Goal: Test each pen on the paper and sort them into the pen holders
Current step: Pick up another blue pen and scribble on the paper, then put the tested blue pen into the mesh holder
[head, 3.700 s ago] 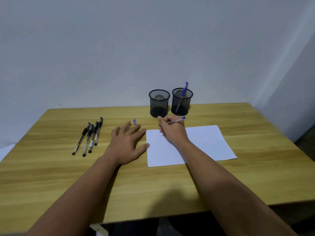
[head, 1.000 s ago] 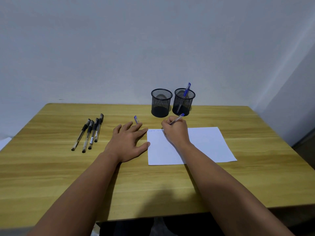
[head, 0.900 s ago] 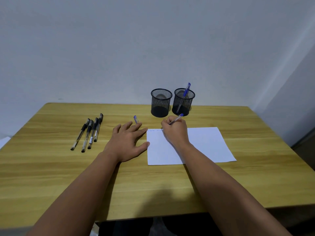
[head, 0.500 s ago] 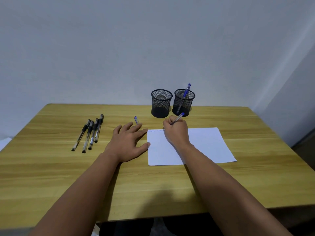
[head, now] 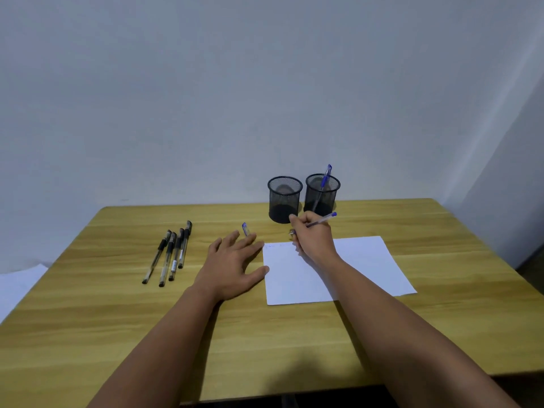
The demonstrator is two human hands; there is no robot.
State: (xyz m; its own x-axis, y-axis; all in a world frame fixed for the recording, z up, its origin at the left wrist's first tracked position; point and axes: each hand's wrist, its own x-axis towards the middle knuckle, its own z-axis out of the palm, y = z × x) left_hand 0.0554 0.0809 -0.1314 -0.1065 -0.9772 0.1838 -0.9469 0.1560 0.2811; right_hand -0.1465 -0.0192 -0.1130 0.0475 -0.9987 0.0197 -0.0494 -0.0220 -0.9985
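A pale grey-white wall fills the upper half of the frame, and below it a light wooden table (head: 294, 343) spreads across the lower half. Near the centre, a white sheet of paper (head: 362, 269) lies flat on the table, faint marks showing along its upper left edge. The right hand (head: 313, 237) rests at the paper's top edge, its fingers curled around a clear-barrelled blue pen (head: 322, 219) whose blue end points to the upper right. The left hand (head: 232, 266) lies flat on the wood just left of the paper, fingers spread and straight, holding nothing. A small blue pen cap (head: 245, 228) lies just beyond its fingertips. Behind the right hand stand two black wire-mesh pen holders side by side: the left holder (head: 284, 199) shows no pen inside, while the right holder (head: 322, 192) contains one blue pen (head: 323, 181) leaning to the upper right. At the left of the frame, four black-capped pens (head: 170, 254) lie in a row on the table.
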